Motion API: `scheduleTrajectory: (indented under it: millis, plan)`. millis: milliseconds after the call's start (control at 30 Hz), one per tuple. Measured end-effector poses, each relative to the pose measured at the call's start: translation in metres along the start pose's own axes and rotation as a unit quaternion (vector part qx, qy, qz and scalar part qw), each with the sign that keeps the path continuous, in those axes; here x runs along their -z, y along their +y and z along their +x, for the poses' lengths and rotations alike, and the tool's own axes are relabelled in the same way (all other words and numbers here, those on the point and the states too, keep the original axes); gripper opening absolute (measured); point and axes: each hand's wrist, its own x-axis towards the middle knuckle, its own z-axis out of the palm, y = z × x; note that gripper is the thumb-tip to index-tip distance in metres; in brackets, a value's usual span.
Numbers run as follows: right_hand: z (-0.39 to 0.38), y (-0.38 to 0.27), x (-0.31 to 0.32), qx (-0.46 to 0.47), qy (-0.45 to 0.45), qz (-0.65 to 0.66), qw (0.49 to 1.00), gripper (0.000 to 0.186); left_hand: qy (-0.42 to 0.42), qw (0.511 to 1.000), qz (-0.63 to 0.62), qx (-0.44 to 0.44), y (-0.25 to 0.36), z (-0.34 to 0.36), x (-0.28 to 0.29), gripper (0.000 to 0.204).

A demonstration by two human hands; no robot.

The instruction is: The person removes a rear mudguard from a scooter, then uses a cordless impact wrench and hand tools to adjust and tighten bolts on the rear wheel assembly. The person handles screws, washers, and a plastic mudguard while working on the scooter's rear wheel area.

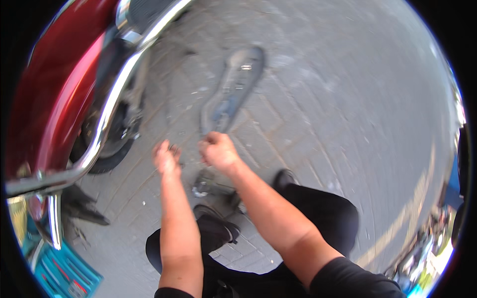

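Note:
In front of my knees, my left hand hangs over the paving, its fingers loosely bent and apart. A small dark mark shows by its fingertips; blur hides what it is. To its right, my right hand is closed in a fist with the knuckles forward, and whatever it grips is hidden. Just beyond that fist lies a long, dark, sole-shaped panel with small metal fittings and a bluish patch, like the underside of a scooter seat. Below my hands, between my feet, sit shiny metal parts, too blurred to name.
At the left stands a red scooter or motorcycle with a chrome bar and a wheel. A turquoise plastic crate sits at lower left. Mixed items pile up at lower right. Grey block paving spreads around.

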Motion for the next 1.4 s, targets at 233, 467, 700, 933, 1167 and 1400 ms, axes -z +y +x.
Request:
scheduleTrajectory:
  millis: [233,467,700,933,1167,1400]
  plan:
    - [-0.243,-0.084,0.131,0.008,0.207,0.124,0.97,0.02,-0.262,0.903,0.342,0.013,0.03,-0.252,-0.006,0.041]
    - [-0.587,0.041,0.232,-0.125,0.441,0.131,0.879,0.029,-0.438,0.677,0.585,-0.088,0.084,-0.407,0.007,0.029]
    - [-0.844,0.256,0.261,-0.269,0.486,0.339,0.76,0.018,-0.374,0.575,0.641,-0.344,0.083,-0.56,-0.071,0.03]
    - [-1.02,0.257,0.342,-0.18,0.61,0.434,0.638,0.016,-0.463,0.489,0.678,-0.293,-0.052,-0.777,-0.16,0.033]
    - [-1.117,0.28,0.44,-0.176,0.631,0.324,0.683,0.034,-0.538,0.376,0.732,-0.182,-0.22,-0.91,-0.236,0.029]
    - [-1.212,0.392,0.468,-0.307,0.588,0.588,0.464,0.032,-0.588,0.266,0.731,-0.224,-0.446,-1.136,-0.37,0.029]
